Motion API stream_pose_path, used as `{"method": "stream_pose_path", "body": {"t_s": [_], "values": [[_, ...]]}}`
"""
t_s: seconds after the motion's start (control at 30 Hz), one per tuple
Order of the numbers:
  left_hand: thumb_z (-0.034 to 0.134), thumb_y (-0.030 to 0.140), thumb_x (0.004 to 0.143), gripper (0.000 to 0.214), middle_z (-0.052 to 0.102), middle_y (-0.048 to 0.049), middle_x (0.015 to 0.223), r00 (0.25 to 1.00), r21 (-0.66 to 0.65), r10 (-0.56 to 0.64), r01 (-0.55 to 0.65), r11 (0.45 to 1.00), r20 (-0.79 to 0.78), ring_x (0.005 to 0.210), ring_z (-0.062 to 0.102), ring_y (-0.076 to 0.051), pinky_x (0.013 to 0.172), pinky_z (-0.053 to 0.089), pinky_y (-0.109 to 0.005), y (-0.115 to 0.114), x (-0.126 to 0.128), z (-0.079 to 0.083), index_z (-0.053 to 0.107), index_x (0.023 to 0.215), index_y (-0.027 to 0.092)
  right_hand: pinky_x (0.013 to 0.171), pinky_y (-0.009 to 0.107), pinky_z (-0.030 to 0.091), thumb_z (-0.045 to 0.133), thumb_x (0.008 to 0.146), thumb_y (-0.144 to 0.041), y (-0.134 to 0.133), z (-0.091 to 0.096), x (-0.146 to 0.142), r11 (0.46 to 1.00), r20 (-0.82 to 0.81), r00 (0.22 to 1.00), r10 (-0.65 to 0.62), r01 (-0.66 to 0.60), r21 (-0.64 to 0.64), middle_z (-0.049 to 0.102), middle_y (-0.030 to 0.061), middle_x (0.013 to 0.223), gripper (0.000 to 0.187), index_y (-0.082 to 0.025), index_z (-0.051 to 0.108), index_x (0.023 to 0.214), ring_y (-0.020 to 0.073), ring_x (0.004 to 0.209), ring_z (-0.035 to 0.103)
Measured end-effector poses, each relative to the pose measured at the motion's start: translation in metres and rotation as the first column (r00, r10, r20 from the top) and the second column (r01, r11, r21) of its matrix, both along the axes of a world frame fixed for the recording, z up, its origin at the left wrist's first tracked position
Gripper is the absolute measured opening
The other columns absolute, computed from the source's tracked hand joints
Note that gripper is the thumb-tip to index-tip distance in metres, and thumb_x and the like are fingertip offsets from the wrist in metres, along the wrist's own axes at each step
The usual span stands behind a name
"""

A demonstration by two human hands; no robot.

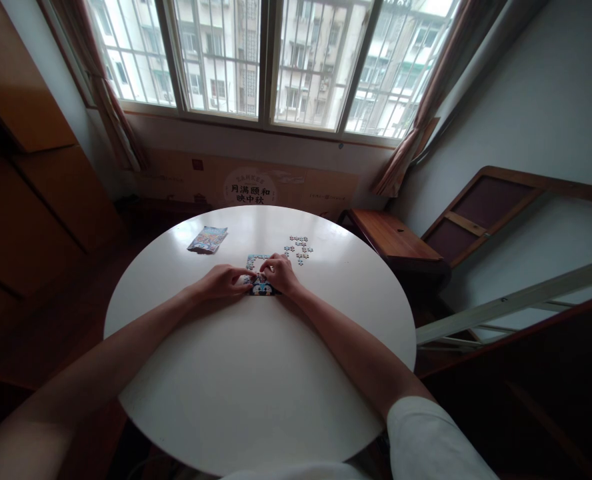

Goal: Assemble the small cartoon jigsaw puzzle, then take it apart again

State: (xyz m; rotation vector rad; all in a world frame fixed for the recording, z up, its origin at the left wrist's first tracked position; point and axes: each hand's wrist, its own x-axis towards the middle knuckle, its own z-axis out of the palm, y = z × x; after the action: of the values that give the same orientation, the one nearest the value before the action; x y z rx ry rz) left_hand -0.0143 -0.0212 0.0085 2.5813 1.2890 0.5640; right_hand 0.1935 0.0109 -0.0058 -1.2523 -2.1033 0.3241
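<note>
A partly joined jigsaw puzzle [262, 289] lies flat on the white round table [256, 373], its picture dark and light blue near the bottom edge. My left hand [225, 280] rests at the puzzle's left side, fingers stretched out and touching its edge. Over the upper right part of the puzzle is my right hand [280, 272], its fingers bent and pinched together, pointing down. Whether a piece sits between those fingertips is too small to make out. Part of the puzzle is hidden under both hands. Loose puzzle pieces [302, 256] lie scattered just beyond my right hand.
A colourful flat packet [208, 240] lies on the table's far left. Right of the table stands a wooden bench or low desk [393, 235], with a wood-framed panel [481, 207] behind it. Wooden cabinets [51, 200] line the left; barred windows [266, 60] are ahead.
</note>
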Motion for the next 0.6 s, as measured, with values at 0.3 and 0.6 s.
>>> {"method": "stream_pose_path", "body": {"t_s": [0.3,0.6], "values": [[0.054,0.048,0.081,0.044,0.044,0.0058,0.051,1.0,-0.012,-0.006,0.006,1.0,0.009,0.047,0.037,-0.007,0.051,0.024,-0.02,-0.0004,0.0004,0.0013,0.068,0.112,0.021,0.087,0.032,0.036,0.054,0.079,-0.012,0.0006,-0.0007,0.0004,1.0,-0.002,1.0,0.003,-0.003,0.001,0.061,0.0049,0.085,0.023,-0.022,0.074,0.075,0.0207,0.092,0.049],[0.054,0.048,0.081,0.043,0.044,0.0056,0.051,1.0,-0.009,-0.009,0.01,1.0,0.012,0.047,0.037,-0.007,0.051,0.023,-0.02,0.0002,-0.0008,0.0004,0.069,0.112,0.021,0.087,0.032,0.035,0.055,0.08,-0.012,0.0004,-0.001,0.0003,1.0,0.004,1.0,0.003,-0.003,-0.002,0.061,0.0047,0.086,0.022,-0.022,0.074,0.075,0.02,0.092,0.05]]}}
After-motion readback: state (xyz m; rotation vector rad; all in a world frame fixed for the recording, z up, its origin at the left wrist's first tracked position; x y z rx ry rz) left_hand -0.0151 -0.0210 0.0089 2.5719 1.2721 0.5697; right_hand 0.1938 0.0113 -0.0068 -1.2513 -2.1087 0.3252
